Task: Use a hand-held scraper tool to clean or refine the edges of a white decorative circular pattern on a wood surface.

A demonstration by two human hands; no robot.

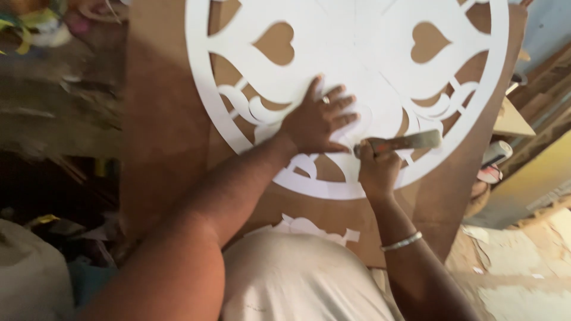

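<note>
Left hand (315,122) lay flat, fingers (340,102) spread, pressing the round white cut-out paper stencil (351,65) onto the brown board (166,125), near the stencil's lower rim. Right hand (376,169), just beside it, fingers curled tight around a metal-bladed cutting tool (399,143). White paper offcut (309,227) lay by the board's near edge.

One camera on the person's head looks steeply down, close over the brown board (166,137) and both forearms.

Both arms are bare; a ring (325,100) circles 1 left finger, a silver bangle (401,242) the right wrist, a pale shirt (297,279) nearest.
</note>
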